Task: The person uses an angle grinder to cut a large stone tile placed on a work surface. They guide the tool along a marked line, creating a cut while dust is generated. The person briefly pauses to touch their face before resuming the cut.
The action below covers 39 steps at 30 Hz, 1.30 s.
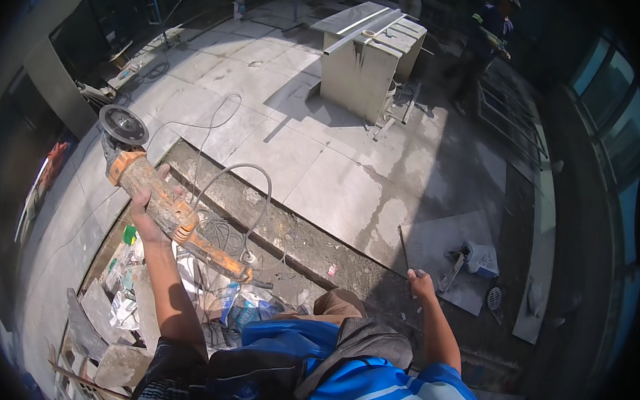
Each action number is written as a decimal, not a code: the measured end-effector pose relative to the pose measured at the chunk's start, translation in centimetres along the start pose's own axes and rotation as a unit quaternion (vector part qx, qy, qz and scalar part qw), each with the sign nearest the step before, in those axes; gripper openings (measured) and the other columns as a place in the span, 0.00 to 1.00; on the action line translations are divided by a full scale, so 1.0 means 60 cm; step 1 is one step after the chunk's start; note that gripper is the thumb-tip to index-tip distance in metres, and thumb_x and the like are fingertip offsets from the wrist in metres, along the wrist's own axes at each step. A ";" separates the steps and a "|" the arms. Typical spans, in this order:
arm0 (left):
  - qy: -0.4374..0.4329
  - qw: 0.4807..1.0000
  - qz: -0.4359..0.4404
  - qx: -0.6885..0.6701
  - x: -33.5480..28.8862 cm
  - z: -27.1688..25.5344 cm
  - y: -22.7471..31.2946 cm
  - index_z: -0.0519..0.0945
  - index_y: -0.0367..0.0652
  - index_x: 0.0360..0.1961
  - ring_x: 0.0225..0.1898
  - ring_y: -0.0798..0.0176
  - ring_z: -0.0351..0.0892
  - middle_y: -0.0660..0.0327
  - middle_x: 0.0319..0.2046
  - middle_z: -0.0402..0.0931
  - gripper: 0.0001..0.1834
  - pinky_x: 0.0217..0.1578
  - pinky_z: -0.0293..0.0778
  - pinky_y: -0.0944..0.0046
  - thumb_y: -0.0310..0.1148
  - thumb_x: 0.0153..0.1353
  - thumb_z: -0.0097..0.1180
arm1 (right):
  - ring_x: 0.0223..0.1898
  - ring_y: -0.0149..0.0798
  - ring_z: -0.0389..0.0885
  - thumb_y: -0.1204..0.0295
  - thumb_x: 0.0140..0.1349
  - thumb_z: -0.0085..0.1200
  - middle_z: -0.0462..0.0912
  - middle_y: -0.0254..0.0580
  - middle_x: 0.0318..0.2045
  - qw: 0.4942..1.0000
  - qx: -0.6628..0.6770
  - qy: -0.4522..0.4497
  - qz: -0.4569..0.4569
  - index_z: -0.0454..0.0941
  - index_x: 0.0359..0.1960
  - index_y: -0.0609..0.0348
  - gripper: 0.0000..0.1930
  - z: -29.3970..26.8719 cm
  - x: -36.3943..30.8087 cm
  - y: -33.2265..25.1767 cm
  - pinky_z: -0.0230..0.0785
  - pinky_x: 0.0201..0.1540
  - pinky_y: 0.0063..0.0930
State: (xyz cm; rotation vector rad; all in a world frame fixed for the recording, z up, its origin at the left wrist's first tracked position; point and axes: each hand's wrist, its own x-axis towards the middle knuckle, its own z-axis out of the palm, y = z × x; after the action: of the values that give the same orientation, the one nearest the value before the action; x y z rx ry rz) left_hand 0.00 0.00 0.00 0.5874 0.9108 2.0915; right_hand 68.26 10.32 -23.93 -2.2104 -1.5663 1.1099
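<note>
A worn orange angle grinder [160,196] is raised at the left, its body wrapped by my left hand [145,217]. The grinder's round cutting disc [124,125] points up and away, and its cable loops over a dug trench. At the right, my right hand [421,284] is closed around the lower end of a thin dark rod [403,248]. Beyond that hand lies a loose grey tile [446,237], with a white container [480,260] on it.
Rubble and plastic bags [127,305] lie near my left forearm. A soil-filled trench [288,235] crosses in front of me. On the paved floor [335,193] stands a cabinet-like block [358,81] bearing metal profiles. Another person [488,45] stands at the far right. A round drain grate [494,299] lies nearby.
</note>
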 end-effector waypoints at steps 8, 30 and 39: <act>-0.001 0.994 0.105 -0.007 0.260 0.068 -0.069 0.71 0.32 0.58 0.41 0.50 0.82 0.47 0.50 0.78 0.34 0.37 0.83 0.53 0.48 0.60 0.59 | 0.55 0.59 0.83 0.47 0.67 0.54 0.87 0.61 0.47 0.943 -0.169 -0.004 0.287 0.83 0.49 0.71 0.32 0.133 0.134 0.248 0.74 0.58 0.47; 0.138 0.917 0.366 0.079 0.892 -0.065 -0.047 0.63 0.28 0.65 0.51 0.50 0.74 0.49 0.55 0.70 0.36 0.55 0.72 0.50 0.45 0.66 0.53 | 0.44 0.55 0.87 0.55 0.68 0.57 0.87 0.61 0.40 0.949 -0.080 -0.064 -0.297 0.83 0.48 0.67 0.23 0.208 1.137 -1.406 0.77 0.50 0.45; -0.039 0.972 0.193 0.131 1.401 -0.014 0.076 0.60 0.28 0.69 0.51 0.48 0.76 0.43 0.57 0.73 0.36 0.53 0.76 0.53 0.43 0.70 0.51 | 0.36 0.47 0.87 0.47 0.69 0.56 0.87 0.52 0.31 0.894 -0.094 -0.328 -0.290 0.83 0.47 0.69 0.30 0.336 1.136 -1.656 0.77 0.43 0.43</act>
State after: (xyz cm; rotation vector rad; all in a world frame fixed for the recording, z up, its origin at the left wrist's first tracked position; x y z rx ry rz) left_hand -53.16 64.22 11.71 1.0484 1.1058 2.2808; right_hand -6.60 106.27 -12.97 -1.3001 -2.4637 1.6187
